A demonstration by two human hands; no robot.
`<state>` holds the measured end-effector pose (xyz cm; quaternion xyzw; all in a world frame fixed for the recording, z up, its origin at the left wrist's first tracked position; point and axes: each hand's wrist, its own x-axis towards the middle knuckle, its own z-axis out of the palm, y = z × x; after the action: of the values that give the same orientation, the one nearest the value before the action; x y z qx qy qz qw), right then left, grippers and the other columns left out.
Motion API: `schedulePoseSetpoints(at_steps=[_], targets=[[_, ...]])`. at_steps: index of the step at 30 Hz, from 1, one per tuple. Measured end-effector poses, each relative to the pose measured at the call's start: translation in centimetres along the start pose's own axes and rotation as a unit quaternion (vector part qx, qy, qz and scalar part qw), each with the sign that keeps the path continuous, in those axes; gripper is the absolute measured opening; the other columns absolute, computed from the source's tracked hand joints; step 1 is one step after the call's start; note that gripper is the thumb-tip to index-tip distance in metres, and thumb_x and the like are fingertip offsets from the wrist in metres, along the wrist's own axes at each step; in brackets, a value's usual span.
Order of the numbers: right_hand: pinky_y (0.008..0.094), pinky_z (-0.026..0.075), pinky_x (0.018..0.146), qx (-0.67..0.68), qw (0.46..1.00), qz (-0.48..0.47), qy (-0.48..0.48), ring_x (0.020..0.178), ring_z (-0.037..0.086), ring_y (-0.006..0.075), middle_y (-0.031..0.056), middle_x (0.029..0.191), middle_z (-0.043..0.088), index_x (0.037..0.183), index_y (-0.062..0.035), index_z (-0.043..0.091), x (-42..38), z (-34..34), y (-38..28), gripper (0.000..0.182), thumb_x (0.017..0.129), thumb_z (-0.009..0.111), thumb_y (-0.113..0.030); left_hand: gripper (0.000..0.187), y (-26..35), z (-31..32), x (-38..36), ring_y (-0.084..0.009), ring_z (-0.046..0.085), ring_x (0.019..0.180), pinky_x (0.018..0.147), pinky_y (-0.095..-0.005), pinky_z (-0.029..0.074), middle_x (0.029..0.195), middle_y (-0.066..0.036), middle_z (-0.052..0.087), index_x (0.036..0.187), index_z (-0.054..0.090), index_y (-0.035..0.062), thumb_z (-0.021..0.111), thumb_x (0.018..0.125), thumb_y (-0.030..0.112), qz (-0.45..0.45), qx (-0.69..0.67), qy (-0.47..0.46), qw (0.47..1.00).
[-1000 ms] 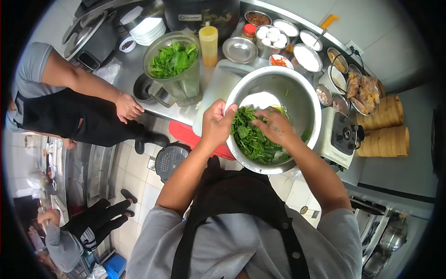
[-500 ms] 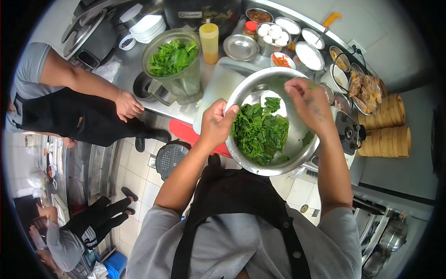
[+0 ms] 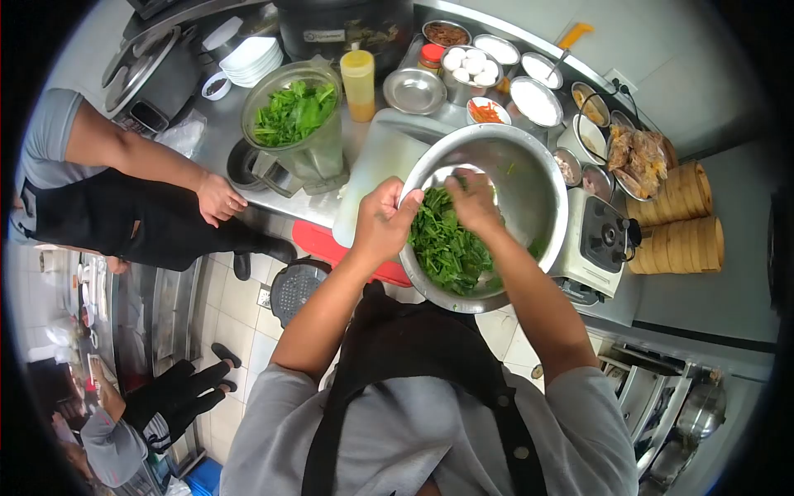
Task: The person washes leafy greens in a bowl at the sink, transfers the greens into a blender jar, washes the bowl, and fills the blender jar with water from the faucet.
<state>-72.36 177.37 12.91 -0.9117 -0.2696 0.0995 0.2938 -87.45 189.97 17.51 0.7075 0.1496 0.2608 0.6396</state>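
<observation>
A wide metal bowl [image 3: 538,186] is held tilted in front of my apron, with chopped leafy greens [image 3: 451,248] gathered along its left side. My left hand [image 3: 387,217] is closed on the bowl's left rim, thumb toward the inside. Inside the bowl, my right hand [image 3: 473,202] is at the upper edge of the greens. Its fingers are smeared by motion, so their grip cannot be made out. More greens [image 3: 296,112] fill a clear blender jug [image 3: 318,157] on the counter to the left.
Beyond the bowl lie a white cutting board [image 3: 376,165], a squeeze bottle [image 3: 358,87] and a metal plate [image 3: 415,91]. A blender base [image 3: 594,248] and bamboo steamers [image 3: 678,246] stand at right. A co-worker's hand [image 3: 219,200] is near the counter's left edge.
My right hand has moved left and down from the bowl's upper right side to the greens. My left hand keeps its hold on the rim. The whole view has shifted slightly.
</observation>
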Motion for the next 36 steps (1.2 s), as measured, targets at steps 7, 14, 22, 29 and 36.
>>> schedulePoseSetpoints(at_steps=[7, 14, 22, 29, 36], targets=[[0.0477, 0.035, 0.101, 0.027, 0.947, -0.194, -0.254, 0.119, 0.044, 0.0409, 0.0235, 0.126, 0.047, 0.128, -0.0047, 0.049, -5.3, -3.2, -2.2, 0.067, 0.086, 0.050, -0.058, 0.032, 0.1, 0.7, 0.0, -0.0045, 0.033, 0.058, 0.049, -0.0241, 0.027, 0.060, 0.005, 0.039, 0.067, 0.044, 0.0059, 0.061, 0.091, 0.019, 0.012, -0.050, 0.036, 0.998], [0.0468, 0.029, 0.108, -0.066, 0.972, 0.160, -0.157, 0.126, 0.038, 0.0465, 0.0345, 0.139, 0.029, 0.146, -0.0111, 0.024, -4.8, -1.5, -0.1, 0.089, 0.083, 0.039, -0.072, 0.033, 1.6, 1.9, -0.6, -0.0046, 0.030, 0.058, 0.049, -0.0238, 0.025, 0.060, 0.006, 0.036, 0.066, 0.043, 0.0060, 0.060, 0.091, 0.018, 0.020, -0.041, 0.017, 0.999], [0.0435, 0.039, 0.098, 0.230, 0.945, 0.131, -0.193, 0.118, 0.049, 0.0408, 0.0278, 0.136, 0.041, 0.136, -0.0078, 0.042, -5.1, 1.6, -4.2, 0.053, 0.093, 0.046, -0.038, 0.032, 2.9, 2.7, -0.2, -0.0040, 0.035, 0.060, 0.052, -0.0230, 0.030, 0.062, 0.005, 0.040, 0.068, 0.043, 0.0058, 0.060, 0.092, 0.019, 0.008, 0.008, 0.007, 1.000], [0.0322, 0.049, 0.080, 0.392, 0.893, 0.146, -0.167, 0.102, 0.058, 0.0166, 0.0127, 0.116, 0.058, 0.129, 0.0002, 0.047, -4.5, -0.6, -6.8, 0.048, 0.092, 0.053, -0.031, 0.033, 3.9, 3.5, 1.8, -0.0043, 0.034, 0.056, 0.049, -0.0233, 0.029, 0.059, 0.004, 0.039, 0.067, 0.041, 0.0058, 0.060, 0.092, 0.017, 0.013, 0.004, 0.017, 1.000], [0.0298, 0.048, 0.072, 0.469, 0.849, 0.188, -0.152, 0.090, 0.060, 0.0190, 0.0118, 0.106, 0.061, 0.128, -0.0052, 0.043, -4.3, -1.2, -7.2, 0.043, 0.088, 0.054, -0.013, 0.031, 3.3, 4.6, 3.1, -0.0080, 0.036, 0.053, 0.048, -0.0272, 0.032, 0.056, 0.000, 0.039, 0.066, 0.043, 0.0032, 0.059, 0.090, 0.015, 0.002, -0.004, 0.042, 0.999]])
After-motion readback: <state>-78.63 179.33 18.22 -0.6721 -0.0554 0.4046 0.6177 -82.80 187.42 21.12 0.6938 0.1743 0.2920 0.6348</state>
